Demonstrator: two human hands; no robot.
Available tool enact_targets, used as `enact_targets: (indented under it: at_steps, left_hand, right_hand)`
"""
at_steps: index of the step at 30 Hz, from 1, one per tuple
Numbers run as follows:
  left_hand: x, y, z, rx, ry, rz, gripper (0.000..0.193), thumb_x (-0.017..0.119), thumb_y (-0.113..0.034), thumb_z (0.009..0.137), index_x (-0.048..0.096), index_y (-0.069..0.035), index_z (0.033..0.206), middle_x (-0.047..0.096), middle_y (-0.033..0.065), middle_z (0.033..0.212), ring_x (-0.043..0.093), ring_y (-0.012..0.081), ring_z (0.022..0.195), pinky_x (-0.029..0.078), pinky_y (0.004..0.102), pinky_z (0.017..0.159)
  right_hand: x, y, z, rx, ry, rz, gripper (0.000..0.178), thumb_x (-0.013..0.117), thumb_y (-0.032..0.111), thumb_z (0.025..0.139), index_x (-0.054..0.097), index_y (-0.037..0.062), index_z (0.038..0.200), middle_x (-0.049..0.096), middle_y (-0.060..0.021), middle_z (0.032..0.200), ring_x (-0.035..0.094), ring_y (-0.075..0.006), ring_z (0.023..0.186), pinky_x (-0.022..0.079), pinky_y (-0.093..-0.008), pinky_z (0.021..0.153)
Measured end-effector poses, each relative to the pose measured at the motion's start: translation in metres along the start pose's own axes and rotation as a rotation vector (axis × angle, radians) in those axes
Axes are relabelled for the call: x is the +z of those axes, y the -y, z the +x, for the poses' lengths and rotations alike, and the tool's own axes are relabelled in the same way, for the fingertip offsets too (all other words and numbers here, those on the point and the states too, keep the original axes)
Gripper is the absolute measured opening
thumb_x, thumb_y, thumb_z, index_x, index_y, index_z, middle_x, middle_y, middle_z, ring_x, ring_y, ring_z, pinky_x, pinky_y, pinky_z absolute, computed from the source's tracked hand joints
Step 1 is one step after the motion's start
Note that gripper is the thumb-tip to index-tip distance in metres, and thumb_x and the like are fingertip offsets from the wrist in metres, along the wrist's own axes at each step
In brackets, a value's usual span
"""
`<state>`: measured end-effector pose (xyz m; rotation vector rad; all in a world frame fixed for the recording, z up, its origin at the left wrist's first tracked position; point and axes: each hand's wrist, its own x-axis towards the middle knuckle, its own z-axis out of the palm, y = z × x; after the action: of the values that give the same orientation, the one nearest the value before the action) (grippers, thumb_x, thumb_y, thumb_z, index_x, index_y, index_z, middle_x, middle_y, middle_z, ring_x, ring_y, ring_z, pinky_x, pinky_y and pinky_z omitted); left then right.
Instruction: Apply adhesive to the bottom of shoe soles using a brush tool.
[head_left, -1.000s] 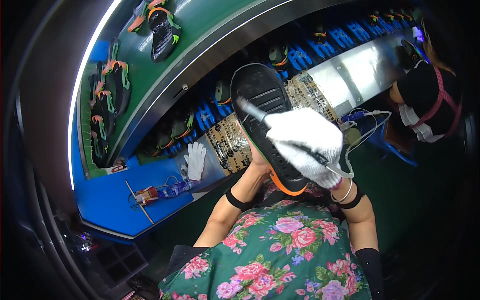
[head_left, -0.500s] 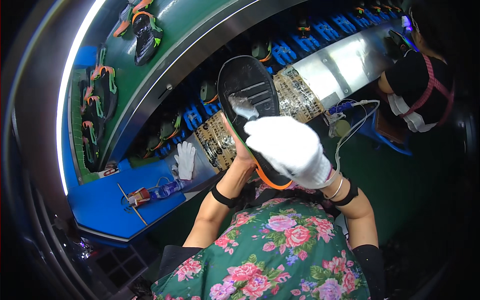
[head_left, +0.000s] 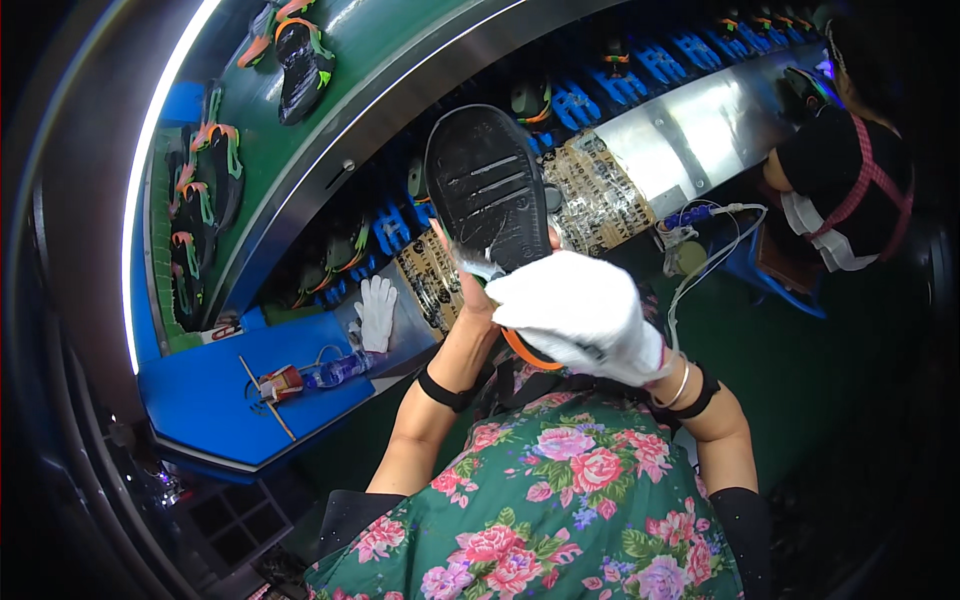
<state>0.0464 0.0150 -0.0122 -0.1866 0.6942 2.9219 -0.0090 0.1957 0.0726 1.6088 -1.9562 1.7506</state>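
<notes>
A black shoe sole with raised bars and an orange edge at its near end stands tilted in front of me. My bare left hand supports it from beneath, with fingers showing at its edges. In a white knitted glove, my right hand grips a brush with pale bristles, whose handle is mostly hidden by the glove. The bristles lie at the sole's left edge near its middle. Wet, shiny patches show on the sole's surface. The glove covers much of the sole's near half.
Beyond the sole runs a metal ledge wrapped partly in printed tape. Behind it, blue racks carry shoes. At left are a green conveyor with soles, a spare white glove and a blue table. A co-worker sits at right.
The brush has moved from the middle of the sole toward its left edge and nearer to me. My right hand has shifted slightly nearer, and the sole has tilted a little.
</notes>
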Motion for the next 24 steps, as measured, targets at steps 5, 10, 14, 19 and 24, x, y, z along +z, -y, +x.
enact_targets:
  at_steps: [5,10,14,19,24]
  left_hand:
    - [0.01,-0.002,0.001,0.054,-0.408,0.002,0.119,0.025,-0.101,0.08,0.054,-0.002,0.139,0.068,0.0202,0.117,0.069,0.0315,0.102,0.056,0.0467,0.096]
    - [0.013,-0.006,0.003,-0.055,-0.082,-0.098,0.127,0.027,-0.104,0.075,0.053,0.002,0.138,0.068,0.0216,0.113,0.072,0.0354,0.098,0.061,0.0507,0.088]
    - [0.017,-0.012,0.006,0.035,-0.052,-0.116,0.128,0.029,-0.105,0.072,0.051,0.0,0.142,0.067,0.0226,0.115,0.071,0.0344,0.1,0.06,0.0505,0.089]
    - [0.025,-0.015,0.007,0.035,-0.068,-0.055,0.126,0.028,-0.104,0.075,0.051,0.001,0.141,0.068,0.0231,0.113,0.071,0.0346,0.099,0.06,0.0493,0.088]
    - [0.02,-0.014,0.008,0.029,-0.092,-0.12,0.129,0.026,-0.105,0.073,0.052,0.002,0.14,0.068,0.0245,0.111,0.072,0.037,0.093,0.06,0.0524,0.086]
  right_hand:
    - [-0.01,-0.014,0.0,0.1,-0.173,0.063,0.025,0.077,0.005,0.083,0.08,0.0052,0.107,0.078,-0.0139,0.108,0.075,-0.0283,0.097,0.059,-0.0402,0.089]
    - [0.003,0.002,-0.008,0.024,-0.029,-0.049,0.03,0.078,0.003,0.083,0.077,0.0054,0.113,0.078,-0.0094,0.115,0.075,-0.0259,0.102,0.058,-0.038,0.091]
    - [-0.01,-0.014,-0.004,0.13,-0.177,0.146,0.021,0.082,-0.002,0.076,0.079,0.0037,0.097,0.079,-0.0132,0.104,0.076,-0.028,0.096,0.06,-0.0371,0.083]
    - [0.005,-0.003,-0.014,0.091,-0.044,-0.007,0.031,0.077,0.007,0.086,0.077,0.0082,0.118,0.077,-0.0114,0.114,0.074,-0.0303,0.102,0.059,-0.0392,0.088]
    - [-0.005,-0.004,-0.012,0.17,-0.139,0.187,0.022,0.08,0.001,0.081,0.08,0.0049,0.103,0.079,-0.0119,0.105,0.076,-0.0284,0.092,0.06,-0.0372,0.083]
